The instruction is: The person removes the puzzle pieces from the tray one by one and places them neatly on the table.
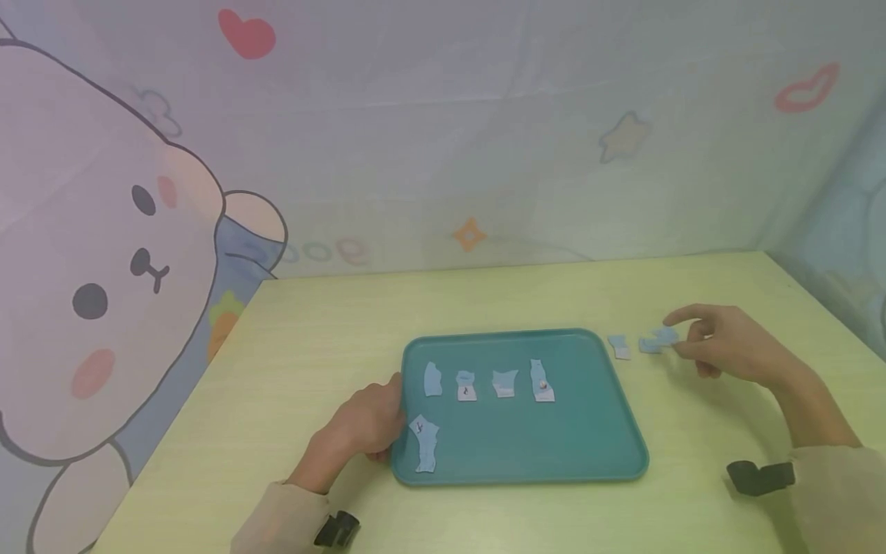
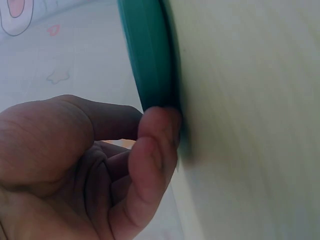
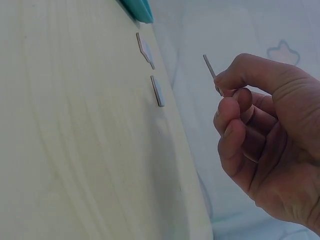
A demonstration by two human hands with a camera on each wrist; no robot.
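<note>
My left hand (image 1: 370, 419) grips the left rim of a teal tray (image 1: 526, 454), thumb and fingers at its edge in the left wrist view. Right of the tray, my right hand (image 1: 734, 346) pinches a thin light-blue puzzle piece (image 1: 666, 335) between thumb and fingers. In the right wrist view this piece (image 3: 210, 66) is seen edge-on, held above the table. Two more flat pieces lie on the table by the tray: a blue-and-white piece (image 1: 620, 347) and a blue piece (image 1: 648, 345), partly overlapped by the held one in the head view.
Several pale-blue pieces lie in the tray, among them a tall piece (image 1: 541, 381) in the upper row and a long piece (image 1: 425, 444) at lower left. The light table (image 1: 332, 323) meets a cartoon-printed cloth (image 1: 415, 154) behind it.
</note>
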